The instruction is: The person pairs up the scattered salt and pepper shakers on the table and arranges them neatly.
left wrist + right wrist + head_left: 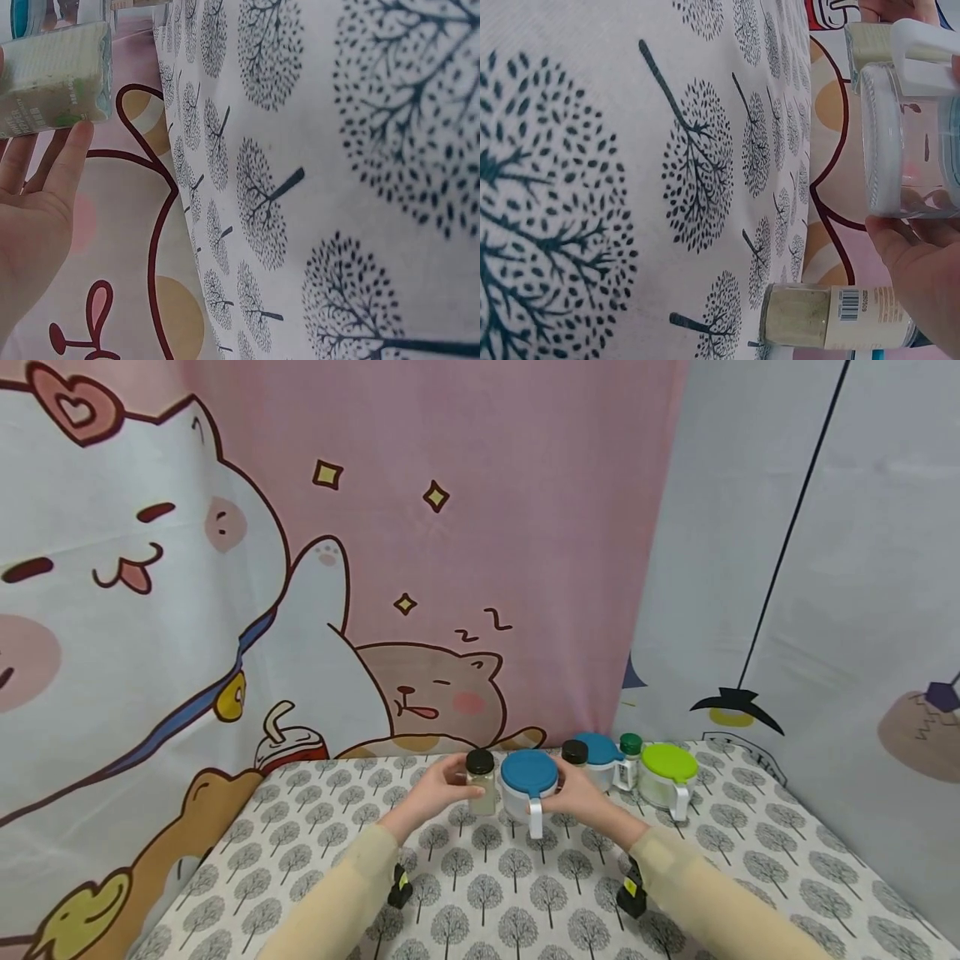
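My left hand (437, 792) grips a small seasoning jar (482, 795) with a black lid and pale contents. In the left wrist view that jar (58, 81) is held off the cloth, the fingers of my left hand (36, 225) along its side. Just to its right, my right hand (583, 797) holds a clear seasoning pot (528, 772) with a blue lid and white handle. The right wrist view shows this pot (885, 142) raised too, its handle toward the left-hand jar and my right hand (922, 274) around its other side.
Behind my right hand stands another black-lidded jar (575, 752), also seen upright in the right wrist view. Beside it are a second blue-lidded pot (597, 748), a green-capped jar (630, 745) and a lime-lidded pot (669, 763). A tree-print cloth (483, 893) covers the table; cartoon curtains hang behind.
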Action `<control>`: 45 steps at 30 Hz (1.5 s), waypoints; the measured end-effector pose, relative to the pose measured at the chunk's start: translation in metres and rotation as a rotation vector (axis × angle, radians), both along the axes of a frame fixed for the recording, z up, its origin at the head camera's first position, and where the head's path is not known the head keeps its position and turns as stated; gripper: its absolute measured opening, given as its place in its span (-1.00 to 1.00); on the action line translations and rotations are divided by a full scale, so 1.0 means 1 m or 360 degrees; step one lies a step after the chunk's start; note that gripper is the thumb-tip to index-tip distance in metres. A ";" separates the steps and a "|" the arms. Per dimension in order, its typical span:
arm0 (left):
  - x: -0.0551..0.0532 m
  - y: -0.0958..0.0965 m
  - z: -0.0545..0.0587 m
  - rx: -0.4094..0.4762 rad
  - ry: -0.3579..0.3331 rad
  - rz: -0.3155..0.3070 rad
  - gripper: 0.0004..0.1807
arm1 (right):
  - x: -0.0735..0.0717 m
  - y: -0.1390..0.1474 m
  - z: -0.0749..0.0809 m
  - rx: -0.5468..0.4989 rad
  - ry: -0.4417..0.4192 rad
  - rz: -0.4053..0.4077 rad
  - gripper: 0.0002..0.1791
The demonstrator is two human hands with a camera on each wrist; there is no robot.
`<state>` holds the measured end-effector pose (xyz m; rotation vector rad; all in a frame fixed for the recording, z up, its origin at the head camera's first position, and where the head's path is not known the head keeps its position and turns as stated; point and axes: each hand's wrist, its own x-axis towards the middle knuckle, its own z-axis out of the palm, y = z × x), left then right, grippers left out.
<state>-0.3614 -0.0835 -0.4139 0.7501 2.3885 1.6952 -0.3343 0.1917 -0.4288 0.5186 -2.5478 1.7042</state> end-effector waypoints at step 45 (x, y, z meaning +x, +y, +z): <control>-0.009 -0.048 0.002 -0.0121 0.0009 0.0098 -0.27 | -0.014 -0.047 -0.004 0.0076 0.0041 -0.0134 0.01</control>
